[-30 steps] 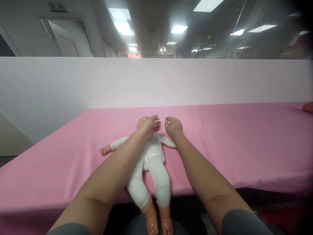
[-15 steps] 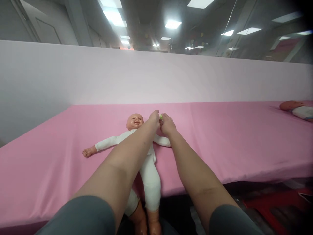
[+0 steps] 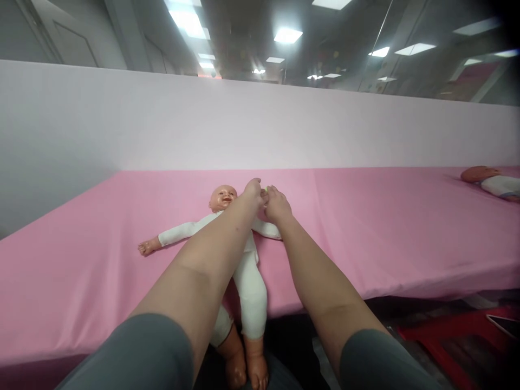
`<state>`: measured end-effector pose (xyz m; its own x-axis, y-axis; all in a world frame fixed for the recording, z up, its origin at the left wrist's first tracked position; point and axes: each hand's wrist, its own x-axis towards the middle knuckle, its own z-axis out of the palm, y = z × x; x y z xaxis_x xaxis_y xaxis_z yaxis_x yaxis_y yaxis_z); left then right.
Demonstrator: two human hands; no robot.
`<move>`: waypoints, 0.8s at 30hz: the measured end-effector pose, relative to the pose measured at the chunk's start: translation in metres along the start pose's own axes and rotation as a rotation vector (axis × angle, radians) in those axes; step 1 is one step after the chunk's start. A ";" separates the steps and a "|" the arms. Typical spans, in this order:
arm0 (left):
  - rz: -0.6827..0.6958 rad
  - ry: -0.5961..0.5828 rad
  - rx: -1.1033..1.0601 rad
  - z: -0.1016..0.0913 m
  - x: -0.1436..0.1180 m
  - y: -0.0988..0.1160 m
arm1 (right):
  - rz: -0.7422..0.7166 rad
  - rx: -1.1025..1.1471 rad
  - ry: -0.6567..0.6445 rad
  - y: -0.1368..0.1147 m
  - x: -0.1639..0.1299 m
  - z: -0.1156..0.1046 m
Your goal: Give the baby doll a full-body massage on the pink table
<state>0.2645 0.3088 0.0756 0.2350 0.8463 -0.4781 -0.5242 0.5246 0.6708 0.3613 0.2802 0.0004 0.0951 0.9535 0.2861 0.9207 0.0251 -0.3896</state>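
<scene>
A baby doll point(image 3: 252, 292) with a white cloth body lies on its back on the pink-covered table, arms spread and feet hanging over the front edge. My left hand point(image 3: 254, 192) and my right hand point(image 3: 278, 205) meet just above the doll's arm, beside its head. Both hands are closed, fingertips close together. A sliver of a small yellow-green thing point(image 3: 266, 190) shows at my right fingertips; its kind is too small to tell. What my left fingers pinch is hidden. My left forearm covers part of the doll's chest.
A second doll point(image 3: 493, 181) lies at the far right of the pink table cover point(image 3: 390, 227). Behind the table runs a low white wall point(image 3: 260, 127) with glass above it. A red stool point(image 3: 455, 341) stands below the front edge at right, a dark flat object on it.
My left hand has shifted slightly left, and less of the yellow-green thing shows between my hands. The doll lies as before.
</scene>
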 end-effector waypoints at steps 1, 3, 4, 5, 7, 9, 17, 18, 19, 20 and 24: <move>0.009 -0.011 0.022 -0.003 -0.007 0.003 | -0.009 0.005 0.009 -0.001 -0.002 -0.001; 0.062 -0.049 0.078 -0.013 -0.020 0.008 | -0.027 0.024 0.022 -0.001 -0.004 -0.002; 0.097 -0.069 0.104 -0.021 -0.026 0.010 | -0.030 0.033 0.023 -0.001 -0.005 -0.003; 0.133 -0.086 0.123 -0.030 -0.032 0.013 | -0.027 0.040 0.021 0.000 -0.006 -0.004; 0.191 -0.112 0.135 -0.051 -0.044 0.017 | -0.019 0.050 0.022 -0.002 -0.008 -0.008; 0.242 -0.146 0.127 -0.076 -0.059 0.023 | -0.050 0.072 0.070 -0.011 -0.015 -0.014; 0.351 -0.230 0.063 -0.148 -0.103 0.029 | -0.808 0.314 -0.043 -0.122 -0.087 -0.031; 0.338 -0.231 0.093 -0.151 -0.103 0.028 | -0.838 0.307 -0.086 -0.131 -0.093 -0.027; 0.324 -0.229 0.116 -0.153 -0.101 0.027 | -0.840 0.289 -0.116 -0.137 -0.096 -0.023; 0.311 -0.228 0.125 -0.155 -0.099 0.027 | -0.819 0.263 -0.133 -0.139 -0.097 -0.018; 0.282 -0.252 0.044 -0.166 -0.089 0.033 | -0.723 0.137 -0.160 -0.130 -0.093 -0.009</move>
<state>0.0908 0.2354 0.0460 0.2835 0.9514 -0.1203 -0.5628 0.2666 0.7824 0.2362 0.1859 0.0324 -0.5812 0.7166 0.3856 0.6763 0.6889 -0.2610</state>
